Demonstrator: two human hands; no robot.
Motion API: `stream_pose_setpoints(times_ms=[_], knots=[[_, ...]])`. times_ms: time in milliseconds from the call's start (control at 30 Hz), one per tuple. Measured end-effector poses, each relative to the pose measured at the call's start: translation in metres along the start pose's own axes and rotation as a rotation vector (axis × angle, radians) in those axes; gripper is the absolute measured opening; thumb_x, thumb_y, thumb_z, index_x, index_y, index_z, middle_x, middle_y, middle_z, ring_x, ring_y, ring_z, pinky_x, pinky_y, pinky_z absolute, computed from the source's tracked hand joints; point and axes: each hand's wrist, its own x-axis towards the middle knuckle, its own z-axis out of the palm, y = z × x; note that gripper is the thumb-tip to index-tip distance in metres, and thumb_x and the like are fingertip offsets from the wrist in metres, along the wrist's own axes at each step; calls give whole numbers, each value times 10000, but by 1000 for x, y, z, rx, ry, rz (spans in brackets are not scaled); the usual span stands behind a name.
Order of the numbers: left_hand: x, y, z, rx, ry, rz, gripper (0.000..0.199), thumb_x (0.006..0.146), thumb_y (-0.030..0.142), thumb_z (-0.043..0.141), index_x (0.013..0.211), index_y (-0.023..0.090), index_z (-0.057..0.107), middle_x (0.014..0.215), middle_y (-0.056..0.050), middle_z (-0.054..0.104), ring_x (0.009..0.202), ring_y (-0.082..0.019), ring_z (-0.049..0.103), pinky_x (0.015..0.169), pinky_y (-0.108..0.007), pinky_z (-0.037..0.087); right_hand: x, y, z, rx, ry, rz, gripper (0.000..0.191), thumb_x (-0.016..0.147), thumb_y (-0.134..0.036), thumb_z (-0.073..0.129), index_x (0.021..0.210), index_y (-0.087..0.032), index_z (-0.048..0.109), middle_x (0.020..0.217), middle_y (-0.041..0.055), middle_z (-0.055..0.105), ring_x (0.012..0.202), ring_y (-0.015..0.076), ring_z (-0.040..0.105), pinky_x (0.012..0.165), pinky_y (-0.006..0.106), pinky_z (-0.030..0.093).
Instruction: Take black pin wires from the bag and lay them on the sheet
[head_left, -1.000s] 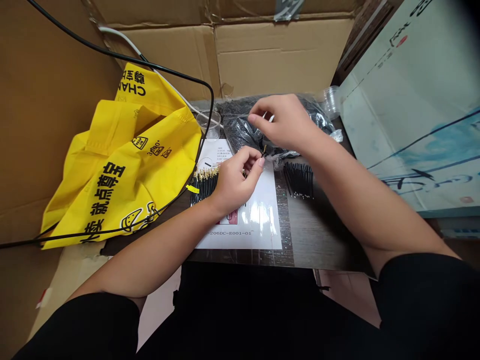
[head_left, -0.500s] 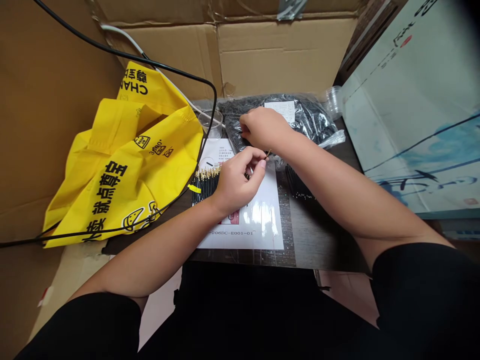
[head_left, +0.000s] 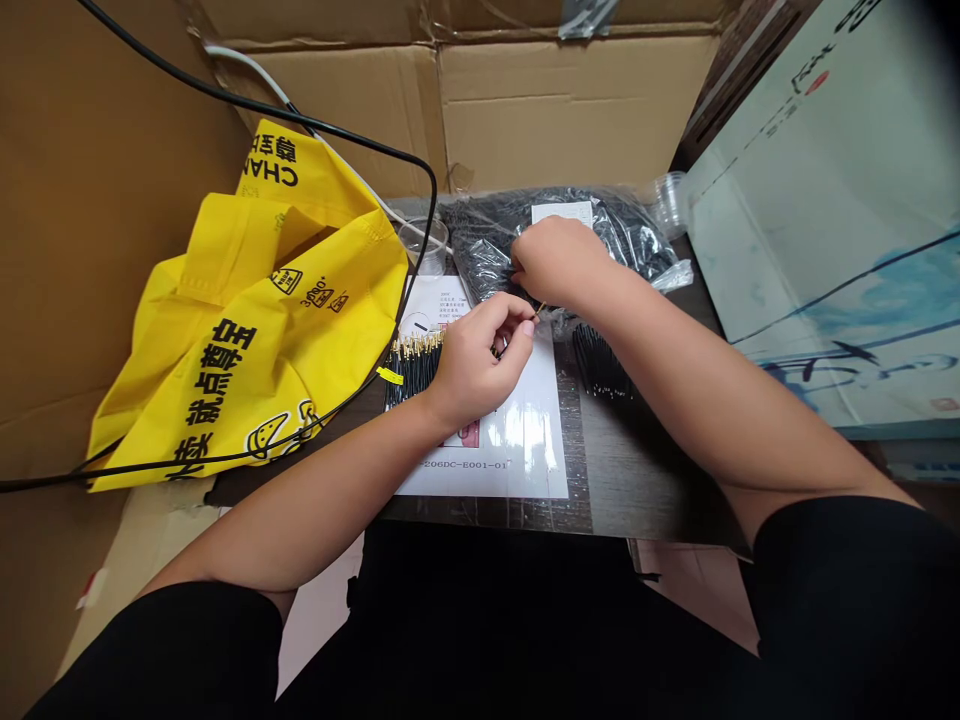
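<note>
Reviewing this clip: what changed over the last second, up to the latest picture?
The right hand came down from above the clear plastic bag of black wires onto it, uncovering a white label. The left hand keeps pinching a gold-tipped pin, shifted slightly rightward. The row of gold-tipped black wires and yellow cloth bag stayed put.

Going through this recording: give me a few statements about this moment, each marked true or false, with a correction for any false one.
1. The left hand pinches a thin gold-tipped wire. True.
2. The right hand rests on the yellow bag. False: it is at the clear plastic bag of black wires.
3. A clear plastic cup stands just beyond the white printed sheet. True.
4. The row of gold-tipped black wires lies right of the sheet. False: it lies at the sheet's left edge; a loose black bundle lies to the right.
</note>
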Motion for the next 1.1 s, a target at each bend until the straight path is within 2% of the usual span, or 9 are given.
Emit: stream_pose_setpoints(times_ms=[100, 233, 400, 533, 633, 833, 1100], knots=[[0, -1, 0, 7, -1, 3, 79, 916, 197, 528, 922, 165, 599, 816, -3, 623, 714, -83, 565, 662, -227, 445, 1, 6, 5, -91, 35, -33, 147, 800, -274, 730, 770, -136, 689, 825, 137, 682, 891, 297, 628, 823, 460, 436], [-1, -1, 0, 9, -2, 2, 81, 920, 202, 527, 926, 166, 599, 813, -2, 621, 706, -81, 563, 660, -228, 445, 5, 18, 17, -92, 107, -42, 247, 816, -346, 735, 698, -148, 647, 782, 117, 666, 902, 289, 625, 891, 513, 399], [-1, -1, 0, 15, -5, 9, 80, 919, 204, 527, 927, 169, 599, 805, -5, 624, 702, -86, 562, 655, -235, 447, 5, 26, 29, -92, 129, -65, 273, 780, -347, 771, 666, -146, 626, 781, 122, 671, 920, 302, 624, 869, 508, 407], [-1, -1, 0, 13, -3, 5, 79, 918, 201, 529, 930, 167, 599, 809, -5, 624, 704, -84, 562, 659, -235, 446, 2, 26, 27, -71, 119, -79, 232, 814, -277, 726, 653, -145, 623, 787, 129, 673, 908, 292, 624, 843, 482, 410], [-1, -1, 0, 7, -8, 6, 76, 916, 196, 528, 924, 165, 596, 808, -6, 620, 706, -84, 558, 656, -234, 442, -2, 27, 22, -82, 101, -91, 185, 855, -236, 647, 690, -153, 649, 797, 121, 678, 890, 276, 618, 838, 474, 407], [-1, -2, 0, 16, -24, -10, 55, 907, 187, 535, 912, 171, 587, 716, 20, 547, 604, -71, 461, 598, -239, 384, -9, 26, 12, -87, 36, -74, 235, 915, -219, 503, 801, -157, 699, 847, 133, 684, 896, 271, 594, 848, 473, 389], [-2, -4, -1, 39, -99, -47, 83, 941, 202, 489, 924, 180, 567, 694, 29, 525, 619, -77, 465, 626, -248, 368, -35, 28, -7, 45, 239, -103, 332, 983, -231, 368, 1036, -225, 696, 1042, 129, 667, 1053, 302, 499, 866, 462, 378]])
